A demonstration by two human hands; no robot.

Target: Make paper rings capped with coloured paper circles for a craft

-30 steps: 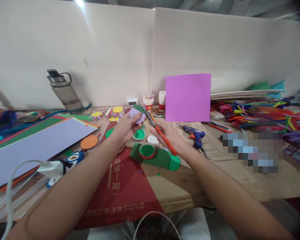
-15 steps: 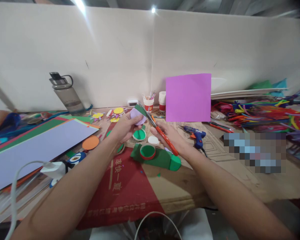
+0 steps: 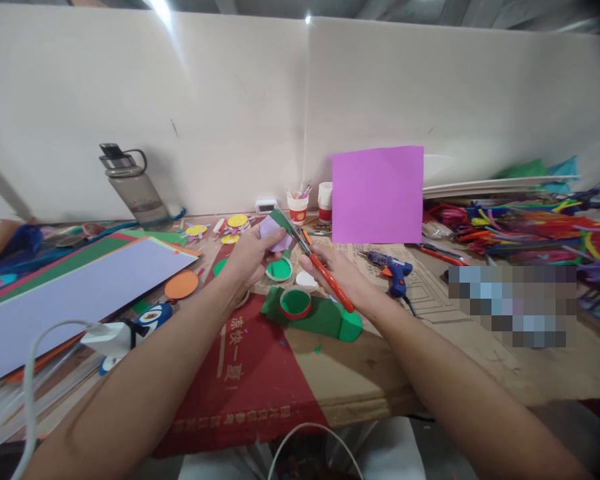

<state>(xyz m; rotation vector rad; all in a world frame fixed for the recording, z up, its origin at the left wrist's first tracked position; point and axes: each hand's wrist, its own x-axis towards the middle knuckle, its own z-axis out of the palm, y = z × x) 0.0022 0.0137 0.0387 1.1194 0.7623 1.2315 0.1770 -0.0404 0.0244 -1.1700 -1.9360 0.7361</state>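
Observation:
Pinched in my left hand (image 3: 253, 257) is a small piece of lilac paper (image 3: 270, 230), with a dark green piece (image 3: 280, 219) against its upper edge. My right hand (image 3: 337, 267) is wrapped round a pair of scissors (image 3: 325, 270) with red-orange handles. Their blades point up and left and meet the edge of the papers; whether they are closed I cannot make out. Below my hands a round cup-like piece (image 3: 296, 303), green inside with a red rim, sits on a dark green strip (image 3: 320, 320). A green disc (image 3: 280, 269) and a white disc (image 3: 307, 281) lie just behind it.
A blue glue gun (image 3: 397, 275) lies right of my right hand. Upright at the back stands a purple sheet (image 3: 377, 195), beside paper cups (image 3: 325, 203). Coloured sheets (image 3: 80, 287) and a water bottle (image 3: 135, 187) are on the left, pipe cleaners (image 3: 520, 230) on the right.
Both hands stay in nearly the same place. The scissors' handles have drawn slightly closer together, and the lilac paper has turned a little in my left hand.

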